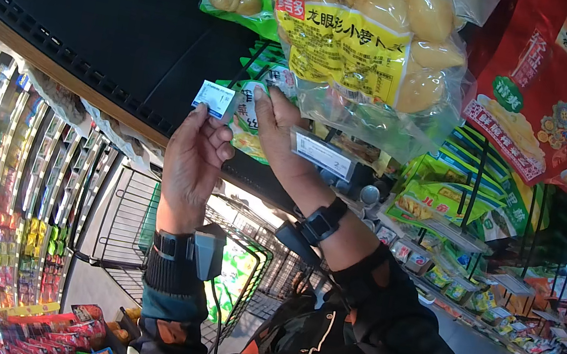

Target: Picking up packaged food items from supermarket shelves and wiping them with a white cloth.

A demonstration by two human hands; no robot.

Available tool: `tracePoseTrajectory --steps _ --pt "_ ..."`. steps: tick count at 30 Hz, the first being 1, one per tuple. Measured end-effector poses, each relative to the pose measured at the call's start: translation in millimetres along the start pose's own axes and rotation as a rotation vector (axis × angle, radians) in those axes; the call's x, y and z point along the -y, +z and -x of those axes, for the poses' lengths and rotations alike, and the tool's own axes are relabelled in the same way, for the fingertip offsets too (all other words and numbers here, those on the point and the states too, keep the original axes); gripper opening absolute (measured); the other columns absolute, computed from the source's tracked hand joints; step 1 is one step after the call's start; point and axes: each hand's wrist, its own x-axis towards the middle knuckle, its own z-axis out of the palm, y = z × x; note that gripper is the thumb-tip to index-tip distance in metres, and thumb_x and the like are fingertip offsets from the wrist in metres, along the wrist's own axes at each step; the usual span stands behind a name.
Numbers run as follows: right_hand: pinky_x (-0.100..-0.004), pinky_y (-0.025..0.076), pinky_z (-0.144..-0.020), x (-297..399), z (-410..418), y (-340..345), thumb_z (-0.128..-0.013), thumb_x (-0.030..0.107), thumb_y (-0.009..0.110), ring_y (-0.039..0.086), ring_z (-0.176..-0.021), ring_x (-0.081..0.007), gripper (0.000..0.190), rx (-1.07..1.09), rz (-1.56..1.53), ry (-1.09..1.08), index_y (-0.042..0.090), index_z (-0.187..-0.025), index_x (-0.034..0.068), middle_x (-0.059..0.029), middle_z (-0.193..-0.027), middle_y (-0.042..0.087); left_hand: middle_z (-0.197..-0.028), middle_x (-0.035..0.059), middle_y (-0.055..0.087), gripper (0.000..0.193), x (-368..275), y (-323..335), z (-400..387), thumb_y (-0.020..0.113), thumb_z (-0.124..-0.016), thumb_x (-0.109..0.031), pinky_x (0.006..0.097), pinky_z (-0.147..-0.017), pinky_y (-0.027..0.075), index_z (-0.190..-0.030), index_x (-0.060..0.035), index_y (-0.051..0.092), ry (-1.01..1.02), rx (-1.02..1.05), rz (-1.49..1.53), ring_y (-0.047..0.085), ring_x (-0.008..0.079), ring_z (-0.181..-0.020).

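Note:
My left hand [194,167] pinches a white-and-blue price tag [215,99] at the front of a display hook, thumb on its lower edge. Just right of it, my right hand [283,123] has its thumb and fingers on the edge of a green-and-white food packet [247,113]. That packet hangs in front of more green packets [278,78] on a black hook. Part of its face is hidden behind the price tag and my fingers. Each wrist wears a black strap with a device on it.
A large clear bag of pale pickled vegetables [358,42] hangs above my right hand, beside a big red food bag [550,99]. Another price tag [322,155] sticks out under my right forearm. Below stands a black wire shopping cart [124,223]. Stocked shelves [5,173] line the left.

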Motion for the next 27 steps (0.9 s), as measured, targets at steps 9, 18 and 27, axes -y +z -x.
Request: tracePoseTrajectory --steps 9,18,27 --pt "-0.0458 0.049 -0.077 -5.8 6.1 -4.7 -0.103 0.032 0.054 0.062 -0.084 -0.0393 0.033 -0.051 0.165 -0.029 0.065 -0.098 0.001 -0.0204 -0.088 0.065 -0.093 0.005 0.071 0.02 2.0 -2.8 9.0 0.059 -0.102 -0.026 0.0247 -0.061 0.05 -0.111 -0.0082 0.061 0.008 -0.059 -0.02 0.067 0.0124 -0.078" --pt "-0.0446 0.046 -0.096 -19.8 4.0 4.6 -0.102 0.034 0.056 0.061 -0.107 -0.0415 0.036 -0.029 0.058 0.069 0.067 -0.117 0.002 -0.0243 -0.111 0.066 -0.098 0.006 0.072 0.02 7.2 -1.5 8.1 0.058 -0.102 -0.026 0.0249 -0.062 0.051 -0.112 -0.0083 0.06 0.008 -0.041 -0.027 0.067 0.0122 -0.079" --pt "-0.0467 0.043 -0.1 -13.3 -11.6 -3.1 -0.104 0.039 0.051 0.058 -0.112 -0.0428 0.042 -0.049 0.298 0.037 0.065 -0.118 0.002 -0.0246 -0.114 0.066 -0.098 0.0054 0.071 0.022 9.6 -11.6 17.7 0.054 -0.104 -0.028 0.0264 -0.064 0.053 -0.111 -0.0082 0.06 -0.064 -0.058 -0.072 0.068 0.0134 -0.08"
